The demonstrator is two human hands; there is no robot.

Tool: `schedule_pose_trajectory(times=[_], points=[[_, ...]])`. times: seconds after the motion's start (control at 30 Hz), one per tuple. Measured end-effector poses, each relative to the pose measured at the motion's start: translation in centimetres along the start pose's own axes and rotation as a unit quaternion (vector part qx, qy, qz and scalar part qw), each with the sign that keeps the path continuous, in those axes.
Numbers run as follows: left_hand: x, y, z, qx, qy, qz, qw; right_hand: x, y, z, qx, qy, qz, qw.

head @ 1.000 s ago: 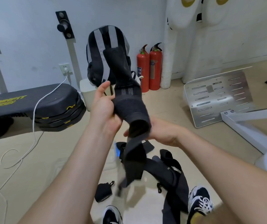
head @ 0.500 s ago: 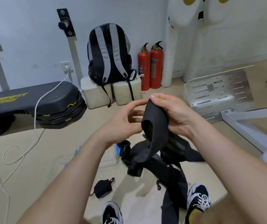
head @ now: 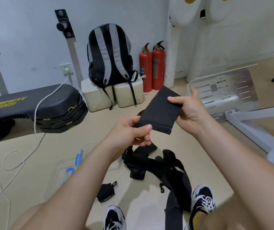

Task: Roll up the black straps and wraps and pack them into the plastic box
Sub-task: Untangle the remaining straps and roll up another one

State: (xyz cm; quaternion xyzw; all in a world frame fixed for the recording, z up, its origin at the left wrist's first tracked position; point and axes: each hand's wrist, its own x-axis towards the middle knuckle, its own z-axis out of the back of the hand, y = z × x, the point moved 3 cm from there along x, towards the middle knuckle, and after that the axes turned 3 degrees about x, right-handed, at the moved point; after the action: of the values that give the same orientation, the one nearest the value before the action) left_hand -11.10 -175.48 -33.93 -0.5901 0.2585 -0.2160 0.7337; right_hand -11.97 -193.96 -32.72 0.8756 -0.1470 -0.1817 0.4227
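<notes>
Step platform: a black stacked plastic step platform with yellow lettering (head: 33, 105) lies at the far left by the wall.
Metal plate: a silver slotted metal plate (head: 224, 90) lies tilted at the far right, with a white metal frame (head: 257, 117) just in front of it.
Backpack: a black fabric backpack with grey stripes (head: 108, 55) stands upright on two pale blocks (head: 128, 95) at the far wall. Two red fire extinguishers (head: 151, 67) stand just right of it.
Strap pile: a loose heap of black straps and wraps (head: 157, 165) lies on the beige floor (head: 50, 146), near the centre and below the hands.
Plastic box: a clear plastic box with blue latches (head: 70, 170) sits on the floor at near left, partly hidden behind the left forearm. Its contents cannot be made out.
Held wrap: a flat rectangular black fabric wrap (head: 159, 112) is held in the air above the pile, tilted, with its far end to the right.
Right hand: the right hand (head: 191, 112) pinches the wrap's far right edge, thumb on top and fingers beneath.
Left hand: the left hand (head: 129, 131) pinches the wrap's near left corner between curled thumb and fingers.
Shoes: black and white trainers (head: 202, 200) show at the near edge.
Rolled wrap: a small rolled black wrap (head: 105, 193) lies on the floor between box and pile, apart from both.
Cable: a white cable (head: 38, 105) runs from the wall socket over the platform and loops on the floor at left.
</notes>
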Motion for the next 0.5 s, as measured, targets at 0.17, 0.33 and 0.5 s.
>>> schedule_pose_trajectory(times=[0.17, 0.33, 0.5], points=[[-1.1, -0.1, 0.0, 0.029, 0.13, -0.012, 0.991, 1.9, -0.9, 2.8, -0.027, -0.077, -0.052, 0.995], [-2.0, 2.6, -0.1, 0.233, 0.312, 0.077, 0.918, 2.9, -1.5, 5.0, -0.045, -0.071, -0.127, 0.988], [-1.3, 4.9, 0.1, 0.132, 0.31, 0.102, 0.936, 0.1, -1.5, 2.5, -0.116, 0.089, -0.101, 0.984]])
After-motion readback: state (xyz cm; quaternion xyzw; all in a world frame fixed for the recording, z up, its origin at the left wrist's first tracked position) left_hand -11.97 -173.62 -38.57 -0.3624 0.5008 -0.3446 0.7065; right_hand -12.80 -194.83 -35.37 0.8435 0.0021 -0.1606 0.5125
